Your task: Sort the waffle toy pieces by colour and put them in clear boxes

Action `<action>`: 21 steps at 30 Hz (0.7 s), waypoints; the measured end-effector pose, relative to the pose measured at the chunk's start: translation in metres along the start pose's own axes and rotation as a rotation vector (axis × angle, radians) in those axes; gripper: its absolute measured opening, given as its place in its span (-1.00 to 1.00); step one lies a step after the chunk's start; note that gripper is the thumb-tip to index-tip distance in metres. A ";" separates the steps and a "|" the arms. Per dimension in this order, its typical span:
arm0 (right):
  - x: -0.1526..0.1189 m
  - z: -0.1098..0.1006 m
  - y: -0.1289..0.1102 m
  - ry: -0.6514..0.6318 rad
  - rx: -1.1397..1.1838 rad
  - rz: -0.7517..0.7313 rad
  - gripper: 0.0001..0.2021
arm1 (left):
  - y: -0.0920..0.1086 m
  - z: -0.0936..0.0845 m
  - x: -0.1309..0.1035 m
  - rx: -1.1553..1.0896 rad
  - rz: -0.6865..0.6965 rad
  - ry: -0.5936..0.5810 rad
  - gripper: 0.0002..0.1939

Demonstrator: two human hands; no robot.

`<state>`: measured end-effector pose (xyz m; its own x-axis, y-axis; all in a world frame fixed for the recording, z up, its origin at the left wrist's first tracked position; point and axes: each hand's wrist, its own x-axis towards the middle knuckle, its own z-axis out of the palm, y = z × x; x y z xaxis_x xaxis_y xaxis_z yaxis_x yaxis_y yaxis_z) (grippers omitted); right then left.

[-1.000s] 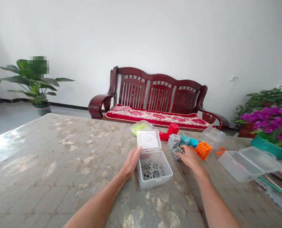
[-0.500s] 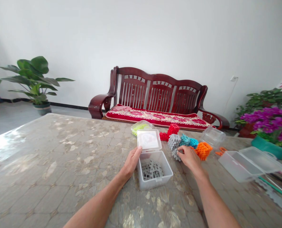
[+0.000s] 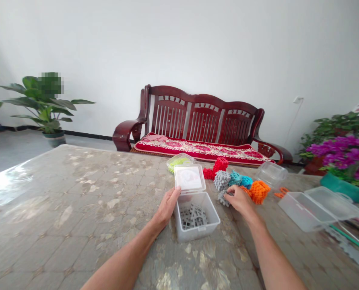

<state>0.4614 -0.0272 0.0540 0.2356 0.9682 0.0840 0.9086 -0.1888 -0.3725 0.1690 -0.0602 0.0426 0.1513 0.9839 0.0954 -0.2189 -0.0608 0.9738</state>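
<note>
A clear plastic box (image 3: 197, 237) stands open in front of me, its lid (image 3: 190, 178) tilted back, with flat grey lattice pieces (image 3: 194, 216) inside. My left hand (image 3: 168, 205) rests at the box's back left corner, its fingers against the edge where lid and box meet. To the right of the box, my right hand (image 3: 239, 200) has thumb and fingers pinched at the smaller grey clump (image 3: 223, 197). Just behind that is a rounder grey clump (image 3: 222, 180).
Red (image 3: 220, 164), blue (image 3: 240, 179) and orange (image 3: 259, 192) clumps lie behind my right hand. A box of yellow-green pieces (image 3: 179, 162) stands behind the lid. Other clear boxes (image 3: 303, 211) and purple flowers (image 3: 345, 155) are at the right.
My right hand has shifted very slightly left at the smaller grey clump. My left hand and the box have stayed where they were.
</note>
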 end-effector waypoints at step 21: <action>-0.075 -0.028 -0.103 -0.251 0.457 -0.752 -0.80 | 0.004 -0.002 -0.001 0.079 0.094 -0.007 -0.47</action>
<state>0.3596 -0.0848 0.1119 -0.4941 0.8268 0.2689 0.5547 0.5380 -0.6347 0.1663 -0.0609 0.0459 0.1402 0.9721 0.1880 -0.1556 -0.1659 0.9738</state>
